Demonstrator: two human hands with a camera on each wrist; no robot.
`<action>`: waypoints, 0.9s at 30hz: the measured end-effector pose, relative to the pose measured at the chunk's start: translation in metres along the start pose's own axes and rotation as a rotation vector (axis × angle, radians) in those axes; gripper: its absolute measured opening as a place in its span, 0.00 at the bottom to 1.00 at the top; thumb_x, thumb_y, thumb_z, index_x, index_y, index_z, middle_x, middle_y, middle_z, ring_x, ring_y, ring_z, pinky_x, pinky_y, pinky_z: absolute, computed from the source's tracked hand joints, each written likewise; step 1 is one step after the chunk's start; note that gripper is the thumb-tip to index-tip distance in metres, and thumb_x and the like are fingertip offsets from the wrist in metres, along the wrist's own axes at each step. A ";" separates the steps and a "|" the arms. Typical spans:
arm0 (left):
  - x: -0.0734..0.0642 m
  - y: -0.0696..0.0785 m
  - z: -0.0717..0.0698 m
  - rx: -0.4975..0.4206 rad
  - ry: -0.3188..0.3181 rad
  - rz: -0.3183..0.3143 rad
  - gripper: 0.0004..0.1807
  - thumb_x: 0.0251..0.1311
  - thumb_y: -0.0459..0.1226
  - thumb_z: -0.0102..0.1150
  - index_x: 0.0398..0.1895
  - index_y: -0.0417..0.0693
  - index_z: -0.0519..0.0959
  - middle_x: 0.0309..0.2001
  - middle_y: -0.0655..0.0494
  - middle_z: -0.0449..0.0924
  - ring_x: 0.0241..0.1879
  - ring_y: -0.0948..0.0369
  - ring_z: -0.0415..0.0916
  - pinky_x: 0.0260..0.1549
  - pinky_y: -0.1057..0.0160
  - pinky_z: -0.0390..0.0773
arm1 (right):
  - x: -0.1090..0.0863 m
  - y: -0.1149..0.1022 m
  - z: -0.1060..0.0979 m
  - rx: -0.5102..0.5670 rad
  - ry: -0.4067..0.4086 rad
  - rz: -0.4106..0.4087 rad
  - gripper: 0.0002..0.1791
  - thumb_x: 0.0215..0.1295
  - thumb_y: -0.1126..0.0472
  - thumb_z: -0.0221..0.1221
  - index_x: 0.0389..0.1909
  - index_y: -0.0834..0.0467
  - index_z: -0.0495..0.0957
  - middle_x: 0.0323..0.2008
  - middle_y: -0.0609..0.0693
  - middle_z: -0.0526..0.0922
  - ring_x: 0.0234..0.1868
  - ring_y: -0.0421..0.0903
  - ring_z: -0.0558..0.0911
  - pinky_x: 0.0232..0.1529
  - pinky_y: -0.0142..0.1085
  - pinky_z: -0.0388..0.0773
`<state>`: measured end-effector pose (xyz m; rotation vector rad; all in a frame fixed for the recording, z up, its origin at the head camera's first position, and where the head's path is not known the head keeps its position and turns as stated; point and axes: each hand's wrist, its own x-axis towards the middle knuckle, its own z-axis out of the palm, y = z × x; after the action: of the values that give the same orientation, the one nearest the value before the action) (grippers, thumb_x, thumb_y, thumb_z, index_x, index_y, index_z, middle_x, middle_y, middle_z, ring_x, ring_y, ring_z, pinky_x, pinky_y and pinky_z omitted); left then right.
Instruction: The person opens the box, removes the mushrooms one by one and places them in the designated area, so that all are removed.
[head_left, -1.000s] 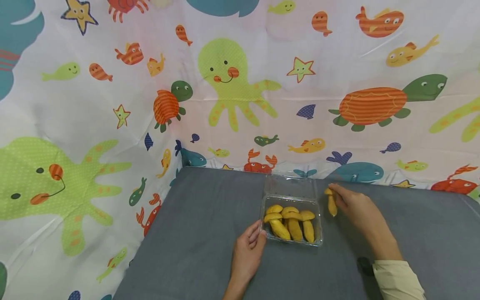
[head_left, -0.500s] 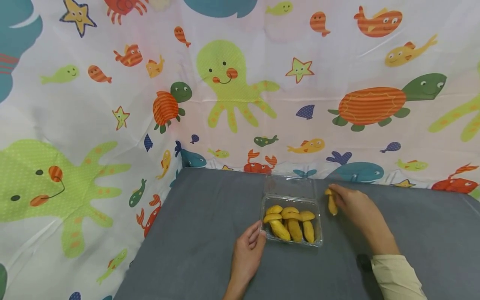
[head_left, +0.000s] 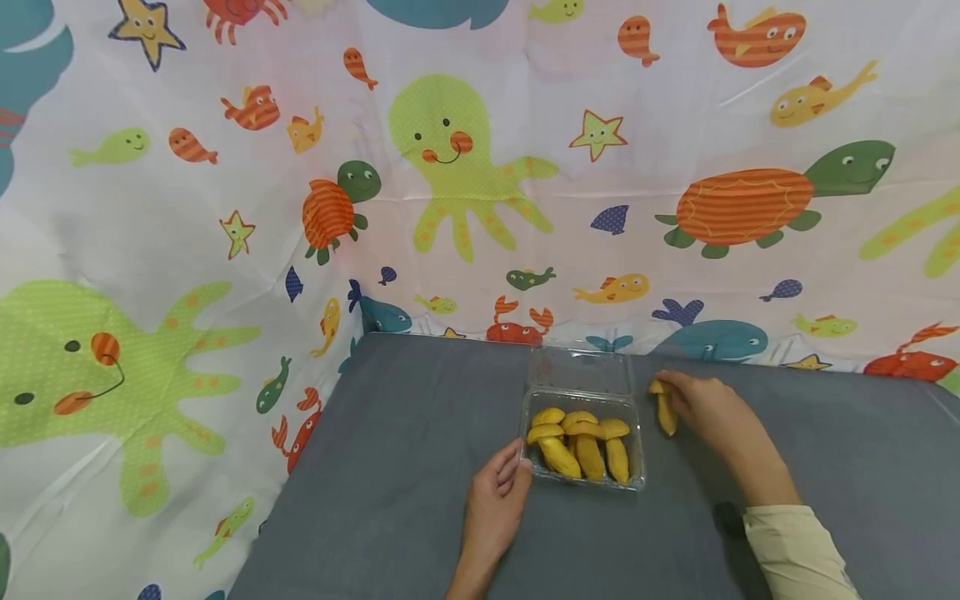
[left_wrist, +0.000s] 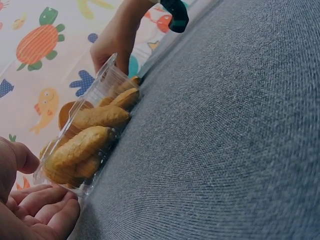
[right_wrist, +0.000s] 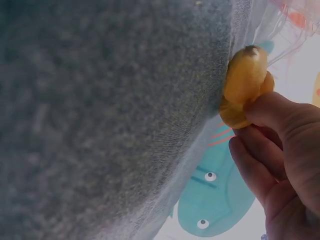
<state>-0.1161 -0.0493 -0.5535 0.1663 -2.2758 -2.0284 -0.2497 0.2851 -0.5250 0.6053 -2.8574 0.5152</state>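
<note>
A clear plastic clamshell box (head_left: 639, 483) sits on the grey table, its lid (head_left: 581, 372) folded back. Several yellow mushrooms (head_left: 589, 454) lie inside, caps toward the lid. My left hand (head_left: 495, 504) holds the box's left side, thumb at the rim and fingers against the wall in the left wrist view. To the right of the box, my right hand (head_left: 716, 421) pinches one more yellow mushroom (head_left: 665, 410) by its cap, stem pointing toward me. The right wrist view shows that mushroom's stem (right_wrist: 246, 75) low against the cloth, with the thumb over the cap.
Grey cloth (head_left: 390, 467) covers the table. A white curtain (head_left: 300, 50) printed with sea animals hangs behind and along the left side. A dark object (head_left: 727, 521) is at my right wrist, by the pale sleeve (head_left: 798, 546).
The pinched mushroom's stem has swung slightly, its tip now a little lower and further right. The left hand and the box stay in place.
</note>
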 end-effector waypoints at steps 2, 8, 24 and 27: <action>0.000 0.000 0.000 0.004 0.004 0.009 0.23 0.75 0.40 0.63 0.69 0.41 0.80 0.60 0.40 0.84 0.58 0.52 0.84 0.54 0.58 0.85 | -0.001 0.000 0.000 0.003 -0.004 0.004 0.18 0.71 0.70 0.65 0.60 0.65 0.82 0.39 0.59 0.89 0.24 0.42 0.74 0.25 0.44 0.77; 0.001 0.000 -0.001 -0.003 0.003 0.020 0.23 0.75 0.39 0.63 0.69 0.41 0.80 0.61 0.42 0.84 0.59 0.52 0.84 0.54 0.59 0.85 | -0.003 -0.001 -0.001 0.014 -0.023 0.028 0.20 0.72 0.69 0.64 0.63 0.64 0.81 0.38 0.61 0.89 0.22 0.43 0.73 0.24 0.43 0.73; 0.001 -0.003 0.000 -0.004 -0.002 0.010 0.23 0.76 0.40 0.62 0.69 0.41 0.79 0.64 0.44 0.82 0.64 0.51 0.81 0.57 0.61 0.83 | -0.010 -0.007 -0.002 0.005 -0.041 0.048 0.26 0.69 0.73 0.64 0.67 0.64 0.76 0.56 0.70 0.84 0.35 0.62 0.88 0.34 0.60 0.83; 0.001 -0.003 0.000 -0.005 0.002 0.012 0.23 0.76 0.40 0.62 0.69 0.41 0.79 0.63 0.44 0.83 0.63 0.50 0.81 0.57 0.61 0.83 | -0.013 -0.008 -0.004 0.004 -0.026 0.038 0.26 0.69 0.73 0.65 0.67 0.64 0.76 0.59 0.70 0.83 0.36 0.64 0.88 0.37 0.61 0.84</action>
<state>-0.1166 -0.0498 -0.5567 0.1536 -2.2653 -2.0267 -0.2339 0.2843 -0.5216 0.5634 -2.8984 0.5222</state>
